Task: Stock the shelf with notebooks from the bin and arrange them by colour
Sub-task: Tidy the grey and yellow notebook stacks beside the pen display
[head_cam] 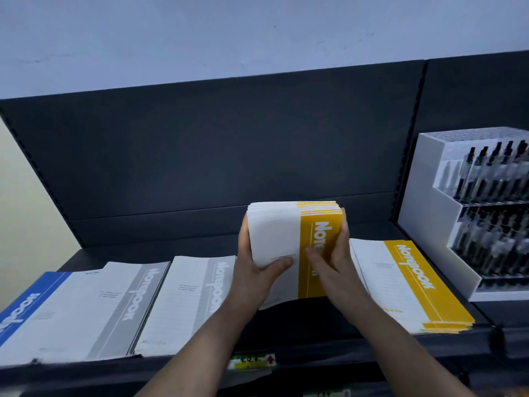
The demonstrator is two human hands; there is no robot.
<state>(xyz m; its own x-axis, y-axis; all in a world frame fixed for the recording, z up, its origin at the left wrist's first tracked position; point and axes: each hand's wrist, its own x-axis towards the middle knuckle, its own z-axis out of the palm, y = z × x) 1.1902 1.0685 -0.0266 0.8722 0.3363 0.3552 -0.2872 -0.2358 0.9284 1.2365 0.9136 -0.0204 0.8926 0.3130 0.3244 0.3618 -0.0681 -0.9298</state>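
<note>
Both hands hold a stack of yellow-and-white notebooks [280,236] tilted up above the dark shelf [120,253]. My left hand [254,267] grips its left edge, thumb on the white cover. My right hand [332,253] grips the right edge, thumb on the yellow band. On the shelf lie a yellow stack [406,285] at the right, two grey stacks [194,302] [114,310] to the left, and a blue notebook [25,308] at far left. The bin is out of view.
A white tiered display of black pens [486,213] stands on the shelf at the right, close to the yellow stack. The shelf's dark back panel [229,150] rises behind. A price label [252,362] sits on the front edge.
</note>
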